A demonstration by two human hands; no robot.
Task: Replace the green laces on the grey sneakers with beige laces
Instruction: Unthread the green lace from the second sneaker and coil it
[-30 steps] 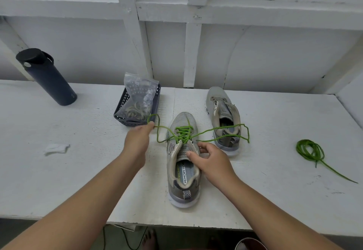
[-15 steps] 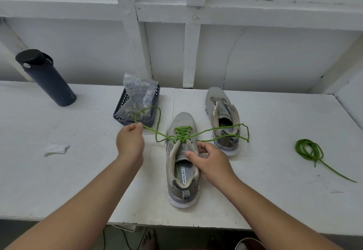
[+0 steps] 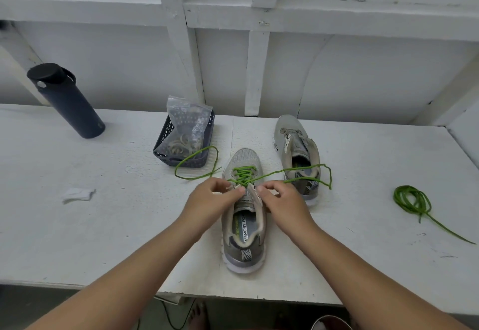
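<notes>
A grey sneaker (image 3: 243, 228) stands in front of me, toe pointing away, with a green lace (image 3: 243, 174) threaded through its eyelets. The lace's loose ends trail left in a loop and right across the second sneaker. My left hand (image 3: 211, 201) is at the top left eyelets, fingers curled, pinching the green lace there. My right hand (image 3: 283, 201) grips the right eyelet flap of the same shoe. The second grey sneaker (image 3: 298, 145) stands behind to the right with no lace. A clear bag of beige laces (image 3: 185, 132) sits in a dark basket (image 3: 181, 159).
A coiled green lace (image 3: 412, 200) lies on the white table to the right. A dark bottle (image 3: 67, 101) stands at the back left, and a scrap of white paper (image 3: 77, 194) lies on the left. A white wall closes the back.
My left hand let go of the lace end it had pulled out to the left and came back to the shoe's top eyelets. The freed end now lies in a loop by the basket.
</notes>
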